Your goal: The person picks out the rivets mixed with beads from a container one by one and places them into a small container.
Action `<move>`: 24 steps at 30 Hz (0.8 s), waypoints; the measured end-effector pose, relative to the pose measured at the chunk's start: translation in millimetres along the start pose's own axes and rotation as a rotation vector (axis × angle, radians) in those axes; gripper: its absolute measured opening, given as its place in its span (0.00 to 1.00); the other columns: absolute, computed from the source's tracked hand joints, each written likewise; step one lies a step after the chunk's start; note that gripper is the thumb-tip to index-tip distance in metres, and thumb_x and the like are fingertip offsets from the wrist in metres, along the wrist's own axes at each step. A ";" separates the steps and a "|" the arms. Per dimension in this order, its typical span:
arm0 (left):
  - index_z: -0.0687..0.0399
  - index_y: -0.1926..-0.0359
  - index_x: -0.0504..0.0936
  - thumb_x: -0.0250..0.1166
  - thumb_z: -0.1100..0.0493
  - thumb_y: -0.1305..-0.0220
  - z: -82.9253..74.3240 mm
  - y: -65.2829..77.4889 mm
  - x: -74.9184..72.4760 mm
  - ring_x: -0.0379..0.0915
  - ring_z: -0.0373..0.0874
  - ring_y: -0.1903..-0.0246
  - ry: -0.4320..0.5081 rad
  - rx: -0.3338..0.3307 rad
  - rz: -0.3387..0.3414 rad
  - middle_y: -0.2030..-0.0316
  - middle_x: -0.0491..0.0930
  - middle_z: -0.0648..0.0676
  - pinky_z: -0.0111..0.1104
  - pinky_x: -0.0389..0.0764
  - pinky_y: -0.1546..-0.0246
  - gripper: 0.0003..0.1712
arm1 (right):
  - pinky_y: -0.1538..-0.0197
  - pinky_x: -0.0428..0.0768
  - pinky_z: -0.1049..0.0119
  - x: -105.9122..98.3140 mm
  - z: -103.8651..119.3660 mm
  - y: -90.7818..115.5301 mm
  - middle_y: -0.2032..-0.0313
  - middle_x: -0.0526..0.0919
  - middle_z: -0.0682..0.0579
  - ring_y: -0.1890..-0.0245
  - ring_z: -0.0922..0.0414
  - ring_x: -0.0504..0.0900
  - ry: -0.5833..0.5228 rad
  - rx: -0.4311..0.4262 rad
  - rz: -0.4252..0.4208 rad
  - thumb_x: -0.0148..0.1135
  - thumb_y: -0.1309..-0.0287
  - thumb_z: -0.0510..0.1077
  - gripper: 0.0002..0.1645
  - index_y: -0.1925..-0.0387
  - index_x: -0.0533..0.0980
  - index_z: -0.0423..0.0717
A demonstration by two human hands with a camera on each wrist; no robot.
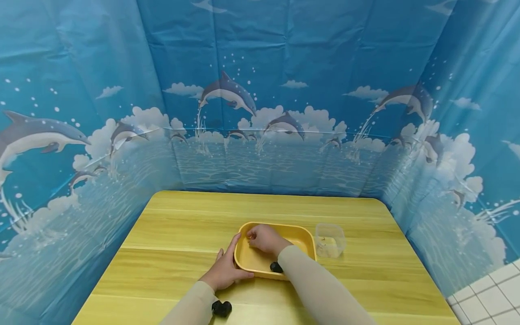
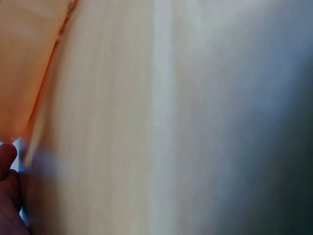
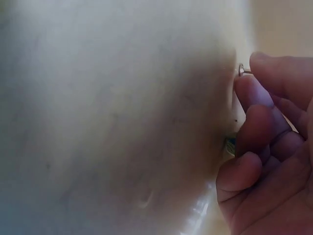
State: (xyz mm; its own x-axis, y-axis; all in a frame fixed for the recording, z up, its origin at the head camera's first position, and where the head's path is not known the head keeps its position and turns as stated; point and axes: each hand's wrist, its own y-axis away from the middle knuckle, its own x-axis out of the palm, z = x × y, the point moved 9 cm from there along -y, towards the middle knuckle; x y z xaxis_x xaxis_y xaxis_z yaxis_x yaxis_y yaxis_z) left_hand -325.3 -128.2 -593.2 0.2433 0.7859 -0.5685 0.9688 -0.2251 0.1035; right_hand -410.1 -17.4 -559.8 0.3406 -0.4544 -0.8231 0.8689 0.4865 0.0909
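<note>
A yellow rectangular tray (image 1: pixel 300 231) lies on the wooden table in the head view. My left hand (image 1: pixel 225 270) rests against its near left corner, fingers spread along the left side and thumb along the front. In the left wrist view only some fingers (image 2: pixel 8 183) appear beside the tray's wall (image 2: pixel 24 63). My right hand (image 1: pixel 266 239) is inside the tray towards its left end. Between thumb and index finger it pinches a small metal pin with a round flat head (image 3: pixel 241 70); most of its shank is hidden. The other fingers curl into the palm.
A clear plastic container (image 1: pixel 341 247) with a few tiny bits in it stands just right of the tray. The yellow wooden table (image 1: pixel 178 234) stretches around both. A blue dolphin-print curtain (image 1: pixel 260 167) hangs behind and at both sides. A small green-blue mark (image 3: pixel 230 145) shows near the right fingers.
</note>
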 end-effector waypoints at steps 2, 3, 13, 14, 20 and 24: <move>0.14 0.32 0.34 0.73 0.28 0.71 -0.1 -0.1 0.1 0.24 0.71 0.32 0.002 0.001 0.000 0.30 0.54 0.46 0.70 0.44 0.42 0.70 | 0.59 0.78 0.66 0.0 1.3 -1.3 0.61 0.84 0.56 0.66 0.64 0.77 0.025 -0.005 -0.007 0.65 0.47 0.45 0.16 0.54 0.81 0.49; 0.14 0.32 0.34 0.73 0.28 0.71 0.2 -0.3 0.1 0.24 0.71 0.32 0.001 0.001 0.000 0.30 0.54 0.46 0.70 0.44 0.42 0.70 | 0.58 0.78 0.66 0.6 1.5 -2.2 0.61 0.84 0.56 0.65 0.64 0.77 0.039 -0.008 -0.011 0.65 0.47 0.45 0.15 0.55 0.81 0.49; 0.12 0.33 0.33 0.72 0.27 0.71 1.1 -1.2 0.0 0.25 0.72 0.32 -0.021 -0.002 -0.014 0.30 0.54 0.47 0.69 0.46 0.42 0.70 | 0.62 0.77 0.71 6.9 3.2 -6.3 0.66 0.84 0.61 0.68 0.66 0.76 0.130 -0.023 -0.016 0.66 0.49 0.44 0.09 0.63 0.83 0.50; 0.12 0.33 0.33 0.72 0.27 0.71 1.4 -1.4 0.1 0.26 0.72 0.32 -0.024 -0.002 -0.015 0.30 0.54 0.47 0.70 0.46 0.42 0.69 | 0.62 0.77 0.71 7.2 3.6 -6.3 0.66 0.84 0.61 0.69 0.66 0.76 0.135 -0.027 -0.017 0.66 0.49 0.44 0.08 0.64 0.83 0.51; 0.13 0.33 0.33 0.72 0.27 0.71 1.7 -1.2 0.9 0.26 0.73 0.33 -0.024 -0.003 -0.013 0.30 0.54 0.48 0.70 0.47 0.43 0.69 | 0.61 0.78 0.71 9.1 2.5 -5.3 0.66 0.84 0.62 0.68 0.66 0.77 0.149 -0.024 -0.020 0.66 0.48 0.45 0.07 0.65 0.84 0.54; 0.13 0.32 0.34 0.72 0.28 0.71 1.0 -0.1 1.0 0.26 0.72 0.33 -0.019 -0.001 -0.012 0.30 0.55 0.47 0.69 0.46 0.42 0.69 | 0.61 0.78 0.71 9.9 1.7 -5.1 0.67 0.84 0.63 0.69 0.67 0.76 0.154 -0.022 -0.020 0.66 0.48 0.46 0.05 0.67 0.84 0.55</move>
State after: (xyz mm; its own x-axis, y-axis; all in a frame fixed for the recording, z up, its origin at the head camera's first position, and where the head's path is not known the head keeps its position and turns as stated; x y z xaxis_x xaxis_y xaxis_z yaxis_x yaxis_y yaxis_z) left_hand -325.2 -127.9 -594.6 0.2304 0.7775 -0.5852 0.9718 -0.2152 0.0968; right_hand -410.6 -25.7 -567.4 0.2631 -0.3453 -0.9009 0.8661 0.4959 0.0629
